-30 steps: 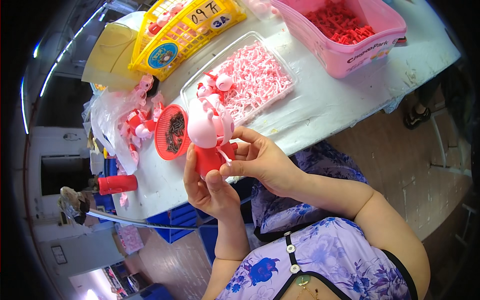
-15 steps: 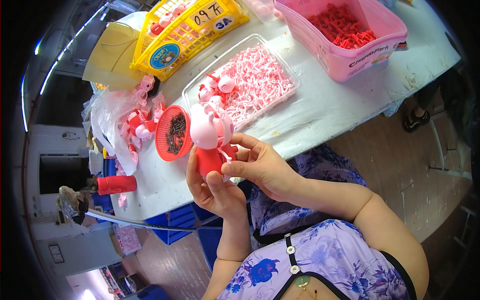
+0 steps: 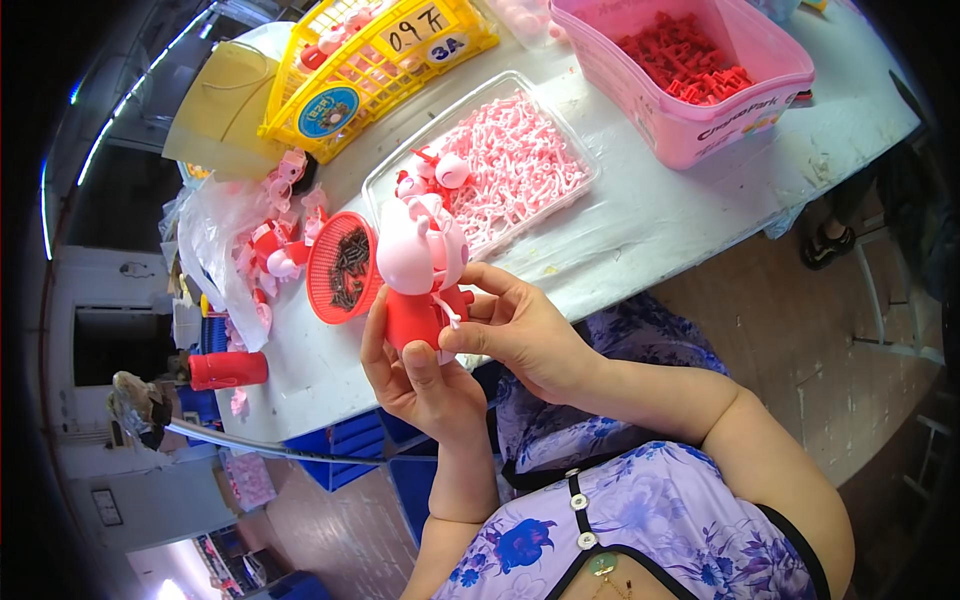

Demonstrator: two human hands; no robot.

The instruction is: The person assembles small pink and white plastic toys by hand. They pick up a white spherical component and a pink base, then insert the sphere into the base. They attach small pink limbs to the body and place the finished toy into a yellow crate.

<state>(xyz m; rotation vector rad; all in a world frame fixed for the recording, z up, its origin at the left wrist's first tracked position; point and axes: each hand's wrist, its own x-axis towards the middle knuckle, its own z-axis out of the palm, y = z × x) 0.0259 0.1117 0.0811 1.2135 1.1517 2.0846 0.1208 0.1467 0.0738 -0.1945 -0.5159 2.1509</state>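
A toy figure (image 3: 410,318) with a pale pink head and a red body stands upright between my two hands, over the near edge of the table. My left hand (image 3: 425,390) is closed round the lower body, its thumb on the front. On the figure's right side, my right hand (image 3: 520,325) pinches at a thin pink toy arm (image 3: 448,310) that juts from the red body; its thumb lies by the arm's tip. Behind the figure, a clear plastic tray (image 3: 585,185) holds many small pink arm pieces and a few pink-and-red toy parts.
A red mesh basket (image 3: 318,290) of dark screws sits left of the figure. Farther back are a yellow basket (image 3: 375,90) of pink parts and a pink tub (image 3: 690,140) of red pieces. A plastic bag (image 3: 210,235) and a red cylinder (image 3: 228,370) lie at the left.
The toy figure and both hands have shifted very slightly left. My grip on the body and the pinch at the toy arm look the same.
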